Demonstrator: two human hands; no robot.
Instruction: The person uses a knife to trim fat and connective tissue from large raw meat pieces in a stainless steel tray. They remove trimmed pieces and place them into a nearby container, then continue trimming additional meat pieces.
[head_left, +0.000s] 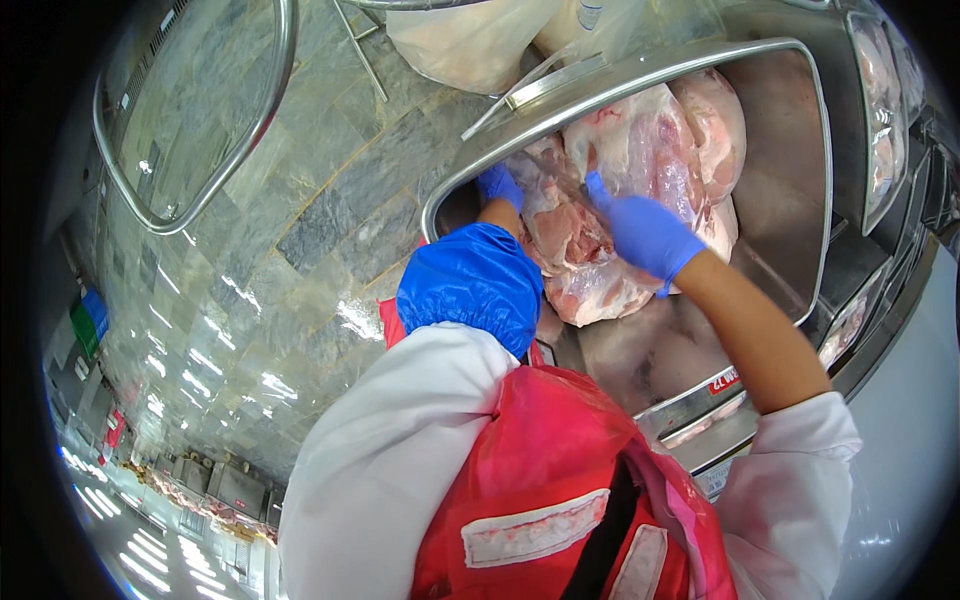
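Note:
Large pieces of pale pink raw meat [640, 130] are piled in a deep steel bin [775, 175]. My left hand [500, 187], in a blue glove below a blue sleeve cover, reaches in at the bin's left side against the meat, its fingertips mostly hidden. My right hand [645, 230], also blue-gloved, grips the middle of the pile, one finger extended up along the meat and the others bent against it.
Other bins with bagged meat [878, 110] line the right, beside a white surface [890, 450]. Clear bags of pale contents [450, 45] sit above the bin. A bent tubular steel frame [190, 220] stands over the tiled floor [260, 300] at left.

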